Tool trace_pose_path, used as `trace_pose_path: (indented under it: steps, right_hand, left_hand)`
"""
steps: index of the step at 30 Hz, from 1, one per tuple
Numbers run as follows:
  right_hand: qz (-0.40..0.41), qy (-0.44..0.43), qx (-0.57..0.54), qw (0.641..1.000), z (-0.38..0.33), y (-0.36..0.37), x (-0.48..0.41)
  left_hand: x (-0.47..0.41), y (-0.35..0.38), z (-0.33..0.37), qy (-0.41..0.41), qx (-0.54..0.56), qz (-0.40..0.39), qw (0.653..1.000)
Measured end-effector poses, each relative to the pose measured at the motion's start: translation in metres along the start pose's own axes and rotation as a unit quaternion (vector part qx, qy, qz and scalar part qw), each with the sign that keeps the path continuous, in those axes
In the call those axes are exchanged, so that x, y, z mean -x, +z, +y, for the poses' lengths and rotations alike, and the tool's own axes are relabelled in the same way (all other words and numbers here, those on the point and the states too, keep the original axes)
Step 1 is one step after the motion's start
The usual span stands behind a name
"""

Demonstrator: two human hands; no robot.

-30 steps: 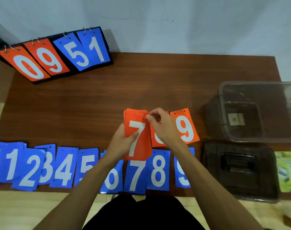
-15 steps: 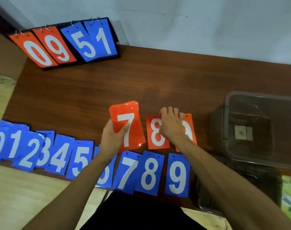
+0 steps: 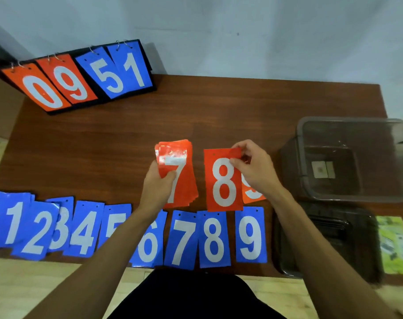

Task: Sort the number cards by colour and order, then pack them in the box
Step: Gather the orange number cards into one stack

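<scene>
Red stack: a fanned stack of red cards (image 3: 182, 178) with a white 7 on top, glare washing out the top of the digit.
Left hand: the left hand (image 3: 158, 187) is clamped on the stack's left edge, thumb across the face of the 7 and fingers behind, holding it above the table.
Red 8: a red 8 card (image 3: 222, 180) sits just right of the stack, apart from it; whether it lies flat or is lifted at the top I cannot tell.
Right hand: the right hand (image 3: 255, 168) pinches the red 8 card at its top right corner, thumb on the face, fingertips curled over the edge.
Red 9: a red 9 card (image 3: 251, 195) lies under that hand, mostly hidden, tucked beside the 8's right edge.
Blue row: blue number cards (image 3: 127, 231) run 0 to 9 along the near edge of the wooden table (image 3: 127, 139), overlapping at the left; the left forearm covers part of the 5 and 6.
Box: a clear plastic box (image 3: 354, 157) stands open at the right, with nothing inside but a small label on its floor.
Lid: a dark lid (image 3: 334, 240) lies nearer than the box, a green leaflet (image 3: 395, 245) just right of it.
Scoreboard: a flip scoreboard (image 3: 81, 77) at the far left corner reads red 0 9, blue 5 1.
</scene>
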State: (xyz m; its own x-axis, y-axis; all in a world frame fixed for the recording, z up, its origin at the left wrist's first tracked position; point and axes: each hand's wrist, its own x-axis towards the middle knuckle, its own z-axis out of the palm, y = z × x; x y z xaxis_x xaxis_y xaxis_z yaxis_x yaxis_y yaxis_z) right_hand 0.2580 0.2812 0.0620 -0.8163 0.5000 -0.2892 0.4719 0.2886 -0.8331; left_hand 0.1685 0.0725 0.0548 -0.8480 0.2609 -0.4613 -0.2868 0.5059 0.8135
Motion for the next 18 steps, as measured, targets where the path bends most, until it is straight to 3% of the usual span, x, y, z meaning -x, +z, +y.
trace_pose_path:
  steps: [7, 10, 16, 18]
  right_hand:
    - [0.052, 0.020, -0.019, 0.998, 0.005, 0.027, 0.029]
    - [0.072, 0.016, -0.017, 0.997, 0.012, 0.030, 0.030]
    - [0.060, 0.064, -0.023, 0.996, 0.038, 0.019, 0.022]
    - [0.073, 0.090, 0.025, 0.993, 0.056, 0.012, 0.015]
  left_hand:
    - [0.025, 0.028, 0.016, -0.013, 0.058, -0.100, 0.993]
    - [0.031, 0.039, 0.016, -0.006, 0.033, -0.125, 0.992]
    - [0.037, 0.055, 0.008, -0.035, 0.029, -0.079, 0.996]
    - [0.034, 0.056, 0.008, -0.051, 0.029, -0.064, 0.996]
